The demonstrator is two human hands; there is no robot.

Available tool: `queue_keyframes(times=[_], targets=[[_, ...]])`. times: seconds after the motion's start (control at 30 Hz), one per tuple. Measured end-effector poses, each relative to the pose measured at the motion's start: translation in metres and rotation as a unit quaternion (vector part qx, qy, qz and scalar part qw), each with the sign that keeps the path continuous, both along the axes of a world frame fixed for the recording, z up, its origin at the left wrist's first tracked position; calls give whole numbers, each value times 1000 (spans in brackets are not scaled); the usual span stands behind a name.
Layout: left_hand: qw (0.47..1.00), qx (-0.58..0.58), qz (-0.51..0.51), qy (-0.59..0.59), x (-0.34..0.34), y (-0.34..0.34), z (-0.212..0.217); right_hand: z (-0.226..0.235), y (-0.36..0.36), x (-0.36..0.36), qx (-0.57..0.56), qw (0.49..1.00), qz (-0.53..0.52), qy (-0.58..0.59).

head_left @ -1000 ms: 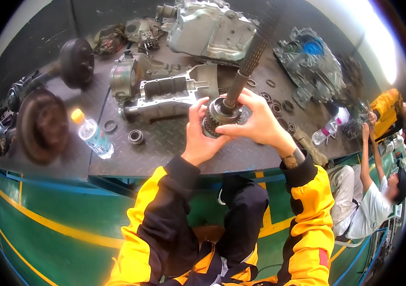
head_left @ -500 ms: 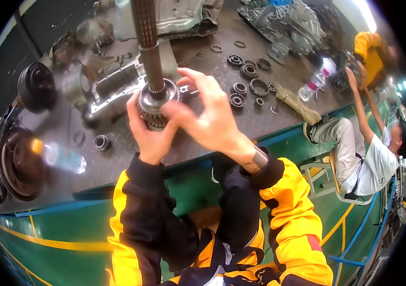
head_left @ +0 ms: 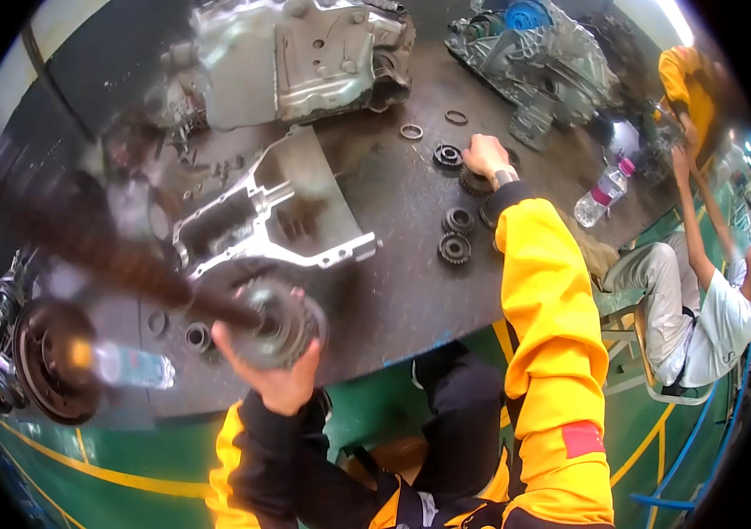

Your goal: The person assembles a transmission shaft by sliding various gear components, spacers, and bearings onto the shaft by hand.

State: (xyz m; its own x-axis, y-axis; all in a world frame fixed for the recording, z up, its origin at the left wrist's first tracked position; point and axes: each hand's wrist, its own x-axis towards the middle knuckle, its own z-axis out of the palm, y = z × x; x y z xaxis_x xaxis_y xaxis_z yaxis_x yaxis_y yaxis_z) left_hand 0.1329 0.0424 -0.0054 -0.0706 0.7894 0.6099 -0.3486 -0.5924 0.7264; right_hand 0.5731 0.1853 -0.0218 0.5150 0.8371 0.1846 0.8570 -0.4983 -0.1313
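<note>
A long splined metal shaft (head_left: 142, 278) with a stack of gears (head_left: 277, 324) at its near end is in my left hand (head_left: 280, 388). My fingers and thumb cup the gears from below, and the shaft tilts up to the left, blurred. My right hand (head_left: 487, 159) is stretched out over the table among loose gears, fingers curled down; what they grip, if anything, is hidden. Close by its fingertips lies a dark gear (head_left: 448, 157), and another gear (head_left: 474, 182) is partly under the hand. Two more gears (head_left: 456, 248) sit nearer me.
An open metal housing (head_left: 261, 242) stands mid-table, with a large casing (head_left: 305, 66) behind it. Another gearbox casing (head_left: 543, 79) is at far right. Bottles (head_left: 603, 194) (head_left: 133, 366) lie or stand at both sides. A seated person (head_left: 702, 326) works at the right.
My right hand has left the gear stack and reached out to the loose gears. The shaft has swung from nearly upright to leaning left in my left hand. The view has shifted.
</note>
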Motion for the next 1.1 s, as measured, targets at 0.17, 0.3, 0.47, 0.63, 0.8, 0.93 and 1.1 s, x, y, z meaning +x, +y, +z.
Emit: queue_keyframes(times=[0.17, 0.3, 0.47, 0.63, 0.8, 0.93, 1.1], targets=[[989, -24, 46, 138, -32, 3, -11, -18, 53, 13, -78, 993, -43, 80], [989, 1, -6, 151, -39, 5, -4, -22, 85, 36, -62, 992, -33, 101], [987, 80, 72, 120, -12, 12, -9, -58, 107, 66, -4, 998, 0, 64], [990, -29, 61, 125, -17, 6, -3, -41, 106, 53, -5, 997, 62, -54], [991, -78, -74, 82, -30, 12, -11, -40, 87, 58, 93, 992, 84, 1], [991, -63, 10, 121, -19, 13, -6, 24, 69, 30, 184, 960, 202, 68], [993, -42, 14, 114, -20, 16, 17, 180, -4, -91, 301, 852, 413, 113]])
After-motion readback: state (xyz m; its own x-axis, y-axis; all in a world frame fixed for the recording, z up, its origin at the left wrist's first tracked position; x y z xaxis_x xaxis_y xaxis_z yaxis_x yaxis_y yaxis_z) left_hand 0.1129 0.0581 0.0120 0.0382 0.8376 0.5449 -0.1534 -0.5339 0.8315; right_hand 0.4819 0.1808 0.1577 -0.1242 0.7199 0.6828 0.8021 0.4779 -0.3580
